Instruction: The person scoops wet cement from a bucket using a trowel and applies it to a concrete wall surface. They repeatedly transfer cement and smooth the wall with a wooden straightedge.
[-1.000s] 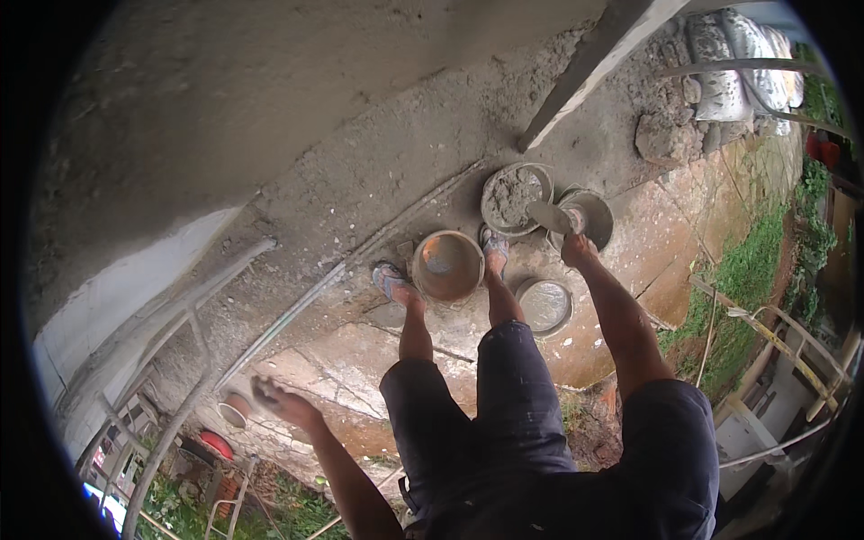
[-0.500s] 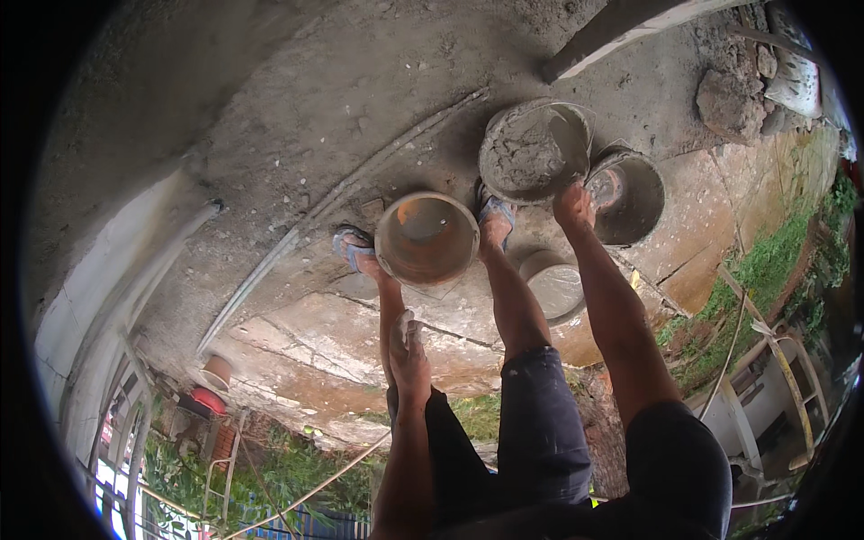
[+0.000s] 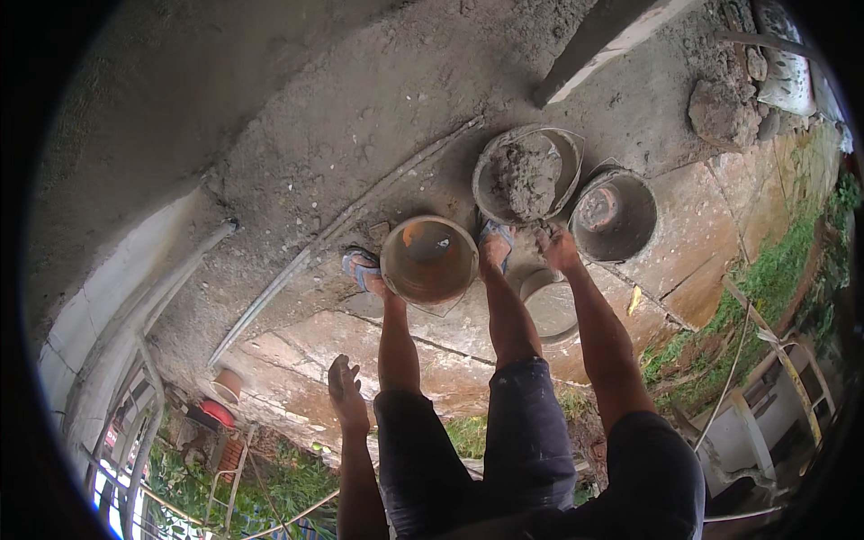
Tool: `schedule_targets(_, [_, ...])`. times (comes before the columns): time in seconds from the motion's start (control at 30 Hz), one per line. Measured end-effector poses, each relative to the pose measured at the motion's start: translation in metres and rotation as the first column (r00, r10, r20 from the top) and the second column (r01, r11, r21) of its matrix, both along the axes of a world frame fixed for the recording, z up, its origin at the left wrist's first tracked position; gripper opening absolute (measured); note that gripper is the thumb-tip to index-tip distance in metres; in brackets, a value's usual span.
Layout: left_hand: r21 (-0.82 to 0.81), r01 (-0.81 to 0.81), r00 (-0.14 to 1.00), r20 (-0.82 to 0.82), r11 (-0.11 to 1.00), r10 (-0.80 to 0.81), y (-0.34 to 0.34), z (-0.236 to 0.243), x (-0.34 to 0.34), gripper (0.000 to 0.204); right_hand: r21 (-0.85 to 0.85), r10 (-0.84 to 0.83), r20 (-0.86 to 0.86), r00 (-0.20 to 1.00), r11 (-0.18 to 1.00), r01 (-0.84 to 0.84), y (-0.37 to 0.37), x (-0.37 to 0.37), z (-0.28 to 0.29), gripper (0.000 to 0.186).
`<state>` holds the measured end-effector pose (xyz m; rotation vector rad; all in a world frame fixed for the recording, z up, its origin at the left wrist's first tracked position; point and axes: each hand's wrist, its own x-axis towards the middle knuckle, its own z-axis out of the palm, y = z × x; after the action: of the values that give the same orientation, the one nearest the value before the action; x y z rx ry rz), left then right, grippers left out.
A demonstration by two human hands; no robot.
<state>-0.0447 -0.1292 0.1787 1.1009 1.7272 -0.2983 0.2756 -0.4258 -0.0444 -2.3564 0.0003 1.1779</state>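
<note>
My right hand (image 3: 560,246) is just off the near right rim of a bucket of wet grey mortar (image 3: 529,171). Its fingers are loosely curled, with nothing visible in them. The mortar is heaped inside, and a thin wire handle shows at the right. My left hand (image 3: 345,389) hangs in the air at the lower left, fingers apart and holding nothing. Between my sandalled feet stands a mud-coated bucket (image 3: 428,288) with an orange patch and a little liquid inside. Another bucket (image 3: 615,243), coated in grey, stands right of the mortar bucket.
A round container (image 3: 551,315) sits partly behind my leg. Pale poles (image 3: 333,234) lie across the dirty ground at the left. A thick beam (image 3: 598,54) juts in at the top. Rubble (image 3: 720,112) lies at the upper right, and grass (image 3: 765,270) borders the slab.
My right hand has come away from the mortar bucket's rim, and the bucket now sits less tilted, its mortar heaped differently. My left hand has moved left, away from my leg.
</note>
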Motion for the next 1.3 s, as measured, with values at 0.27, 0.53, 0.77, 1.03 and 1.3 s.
schedule_targets(0.27, [0.231, 0.039, 0.992, 0.108, 0.972, -0.065, 0.001, 0.064, -0.029, 0.049, -0.416, 0.524, 0.731, 0.437, 0.850, -0.323, -0.015, 0.030, 0.049, 0.036])
schedule_targets(0.53, [0.597, -0.051, 0.997, -0.019, 0.800, 0.078, 0.010, 0.174, -0.132, 0.045, -0.443, 0.773, 0.197, 0.604, 0.619, -0.648, 0.054, 0.082, 0.391, 0.046])
schedule_targets(0.77, [0.604, -0.412, 0.893, 0.120, 0.682, 0.433, -0.016, 0.194, -0.181, 0.043, -0.424, 0.879, 0.477, 0.001, 0.231, -0.876, 0.232, 0.064, 0.668, 0.035])
schedule_targets(1.03, [0.484, -0.603, 0.761, 0.113, 0.634, 0.638, -0.066, 0.170, -0.246, 0.048, -0.024, 0.646, 0.648, -0.402, -0.511, -0.859, 0.400, -0.063, 0.958, 0.034])
schedule_targets(1.3, [0.504, -0.584, 0.748, 0.028, 0.636, 0.664, -0.041, 0.189, -0.294, 0.048, 0.516, 0.925, 0.232, -0.300, -0.379, -0.768, 0.554, -0.098, 1.050, 0.018])
